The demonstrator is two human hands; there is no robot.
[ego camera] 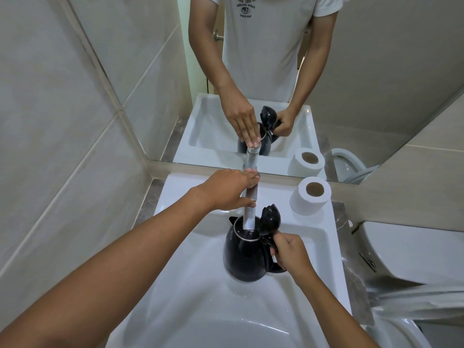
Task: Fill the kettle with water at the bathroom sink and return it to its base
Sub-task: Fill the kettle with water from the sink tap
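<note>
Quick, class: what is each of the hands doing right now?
Left hand: resting on top of the tap, fingers loosely curled over it.
Right hand: closed on the kettle handle.

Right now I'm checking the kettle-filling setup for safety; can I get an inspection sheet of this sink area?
Surface: white sink, basin bare apart from the kettle.
Job's things: black kettle upright in the basin, lid flipped open, tap spout reaching over its mouth; water flow cannot be told.
Clutter: toilet roll on the sink ledge.
Hands: left hand on top of the tap; right hand gripping the kettle handle.
Cables: nothing seen.
Surroundings: mirror behind, tiled wall at left, toilet at right.
</note>
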